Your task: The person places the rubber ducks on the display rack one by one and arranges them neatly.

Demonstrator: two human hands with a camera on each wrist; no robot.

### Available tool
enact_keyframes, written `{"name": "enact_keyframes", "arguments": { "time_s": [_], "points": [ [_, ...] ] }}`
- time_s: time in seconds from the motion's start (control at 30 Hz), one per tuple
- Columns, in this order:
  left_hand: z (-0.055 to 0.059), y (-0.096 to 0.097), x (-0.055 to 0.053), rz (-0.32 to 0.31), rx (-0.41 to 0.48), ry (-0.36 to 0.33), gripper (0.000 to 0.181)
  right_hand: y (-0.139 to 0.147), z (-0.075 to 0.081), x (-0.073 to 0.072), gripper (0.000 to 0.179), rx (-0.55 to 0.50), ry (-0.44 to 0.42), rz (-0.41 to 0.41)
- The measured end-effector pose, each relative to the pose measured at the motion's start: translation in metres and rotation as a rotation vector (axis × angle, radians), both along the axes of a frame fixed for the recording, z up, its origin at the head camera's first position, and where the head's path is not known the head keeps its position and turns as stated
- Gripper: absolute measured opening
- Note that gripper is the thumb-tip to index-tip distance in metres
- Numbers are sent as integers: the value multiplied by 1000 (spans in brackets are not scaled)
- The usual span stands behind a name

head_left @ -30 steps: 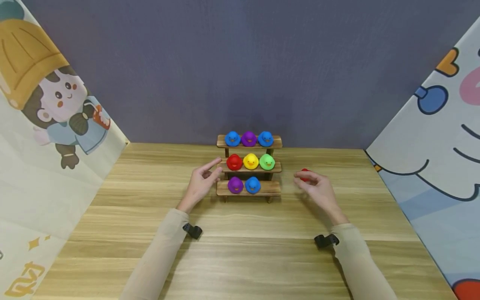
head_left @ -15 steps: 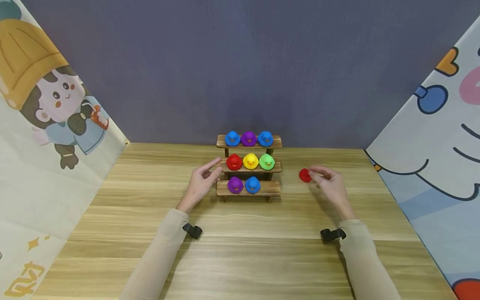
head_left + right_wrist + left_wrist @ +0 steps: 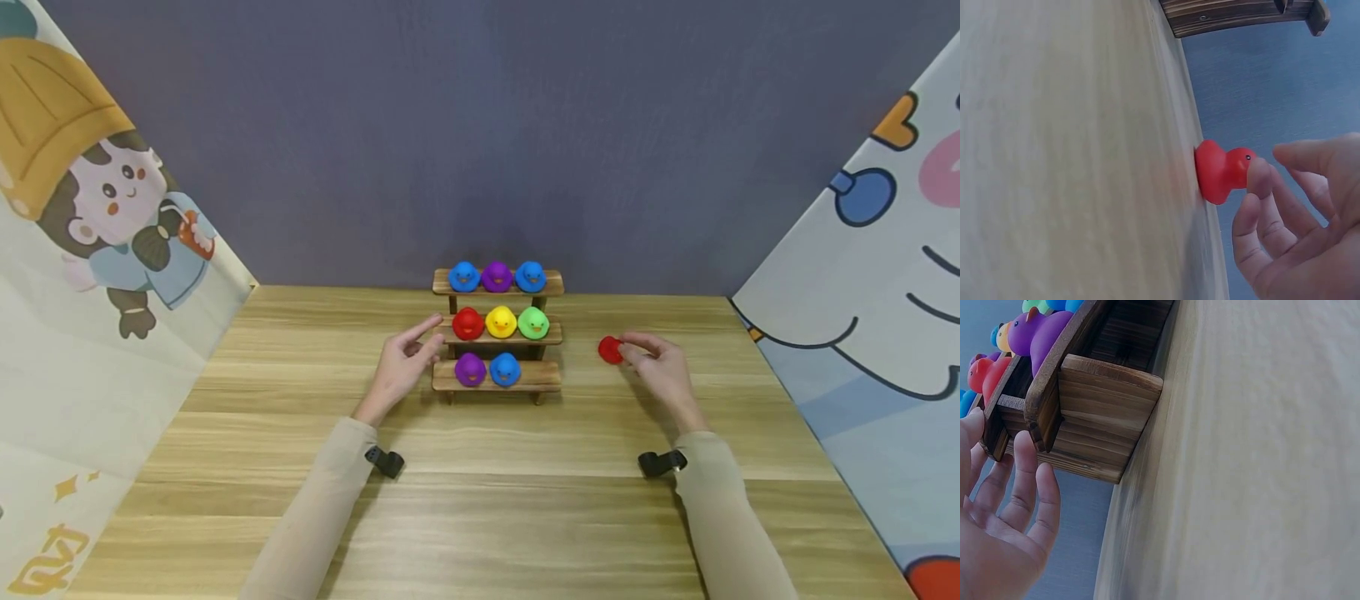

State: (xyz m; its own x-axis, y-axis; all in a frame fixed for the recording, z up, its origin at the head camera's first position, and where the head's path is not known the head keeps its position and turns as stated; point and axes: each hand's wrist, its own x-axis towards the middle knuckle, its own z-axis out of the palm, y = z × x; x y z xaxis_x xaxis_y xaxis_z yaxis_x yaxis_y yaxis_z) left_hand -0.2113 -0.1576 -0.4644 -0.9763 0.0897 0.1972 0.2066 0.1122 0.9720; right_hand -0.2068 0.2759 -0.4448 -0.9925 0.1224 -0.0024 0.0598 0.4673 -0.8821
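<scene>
My right hand (image 3: 662,372) is beside a red rubber duck (image 3: 610,350) on the table, right of a wooden shelf. In the right wrist view that red duck (image 3: 1213,172) stands on its base, its head partly behind my fingertips (image 3: 1260,178); whether they touch it I cannot tell. My left hand (image 3: 401,367) is at the left end of the three-tier wooden display shelf (image 3: 543,377), fingers extended near the middle tier. The top tier bears blue, purple and blue ducks; the middle red (image 3: 468,324), yellow (image 3: 501,322) and green (image 3: 533,323); the bottom purple (image 3: 470,370) and blue (image 3: 505,370).
A wood-grain table (image 3: 480,517) extends in front of the shelf. Behind it rises a dark grey-blue wall (image 3: 480,142). Printed cartoon panels stand at left (image 3: 112,275) and right (image 3: 862,333). A small black camera is on each wrist.
My right hand has drawn back to the right, off the red duck, which now shows more fully in the same place. My left hand has stayed at the shelf.
</scene>
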Motion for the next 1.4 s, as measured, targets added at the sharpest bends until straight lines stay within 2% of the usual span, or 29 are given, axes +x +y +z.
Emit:
{"name": "enact_keyframes", "arguments": {
  "time_s": [0.37,0.67,0.87,1.4],
  "points": [
    [0,-1,-1,-3,-4,4,44,-3,-4,-8,42,-78,-47,3],
    [1,-1,0,-4,5,-2,43,-1,-10,-12,43,-69,-60,38],
    [4,-1,1,-7,-2,-8,44,-2,-10,-11,47,-55,-98,54],
    [1,-1,2,-4,-8,-5,45,-2,-8,-6,51,-77,-85,55]
  ]
}}
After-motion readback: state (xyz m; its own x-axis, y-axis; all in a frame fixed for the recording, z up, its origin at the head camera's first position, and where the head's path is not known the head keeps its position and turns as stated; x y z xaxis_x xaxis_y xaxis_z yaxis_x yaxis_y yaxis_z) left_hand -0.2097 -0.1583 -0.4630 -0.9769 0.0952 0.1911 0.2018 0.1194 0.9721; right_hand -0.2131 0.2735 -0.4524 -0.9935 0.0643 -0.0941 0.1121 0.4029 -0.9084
